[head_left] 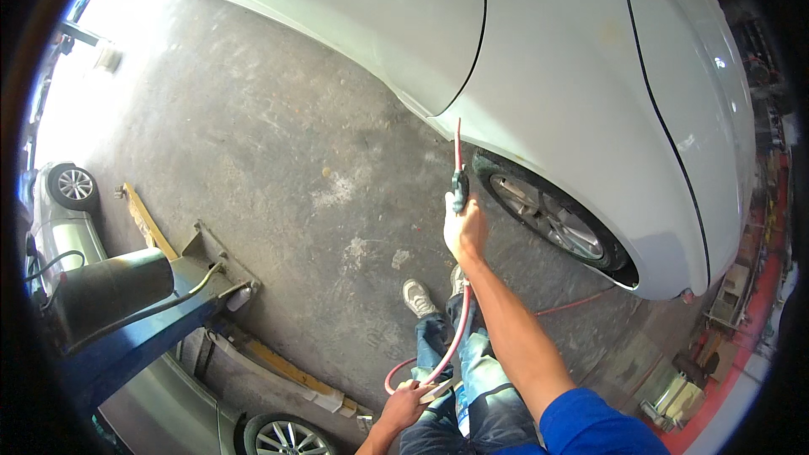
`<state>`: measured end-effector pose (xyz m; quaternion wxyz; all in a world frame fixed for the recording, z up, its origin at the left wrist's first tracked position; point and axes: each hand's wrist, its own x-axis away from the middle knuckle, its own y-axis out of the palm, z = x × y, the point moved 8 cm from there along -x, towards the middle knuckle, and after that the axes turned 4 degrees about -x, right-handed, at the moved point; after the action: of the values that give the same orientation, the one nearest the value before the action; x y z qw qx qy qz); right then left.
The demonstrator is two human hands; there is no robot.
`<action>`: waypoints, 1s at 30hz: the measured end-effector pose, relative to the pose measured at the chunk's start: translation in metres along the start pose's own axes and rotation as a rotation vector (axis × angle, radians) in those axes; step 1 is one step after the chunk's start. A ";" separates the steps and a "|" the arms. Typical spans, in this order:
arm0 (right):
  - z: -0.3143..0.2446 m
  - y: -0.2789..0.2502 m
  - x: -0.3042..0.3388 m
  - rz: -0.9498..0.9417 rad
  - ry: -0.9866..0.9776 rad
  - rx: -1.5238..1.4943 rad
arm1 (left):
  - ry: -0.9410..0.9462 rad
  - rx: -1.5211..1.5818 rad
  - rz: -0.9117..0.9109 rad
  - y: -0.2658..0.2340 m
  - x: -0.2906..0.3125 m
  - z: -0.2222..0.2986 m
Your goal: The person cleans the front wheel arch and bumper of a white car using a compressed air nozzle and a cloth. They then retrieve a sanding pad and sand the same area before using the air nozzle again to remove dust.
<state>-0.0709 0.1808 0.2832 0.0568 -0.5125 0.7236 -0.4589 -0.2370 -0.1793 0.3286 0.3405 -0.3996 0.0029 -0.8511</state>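
Note:
My right hand (466, 229) is stretched forward and wrapped round a dark air blow gun (459, 189). Its thin red nozzle points away from me, toward the lower side of a white car (565, 76), just left of the car's wheel (552, 217). A pinkish-red air hose (460, 329) hangs from below that hand and curves down in front of my legs. Low in the view, my left hand (404, 404) is closed on the hose where it loops. A pale flat piece (436, 392) shows beside those fingers; I cannot tell what it is.
A blue lift post (160, 324) with a dark cylinder stands at left, near yellow-edged beams (150, 223). Grey cars (168, 409) are parked beyond it. More hose (577, 301) lies on the concrete floor by the wheel. Equipment (677, 400) stands at the right edge.

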 end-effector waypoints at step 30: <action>-0.101 -0.030 -0.079 -0.353 -1.473 1.839 | -0.111 2.029 0.609 -0.012 -0.068 0.022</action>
<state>-0.0688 0.3032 0.3318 0.7407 -0.5124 -0.1640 -0.4024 -0.1983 -0.1248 0.3002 0.7132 0.0511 -0.6244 -0.3145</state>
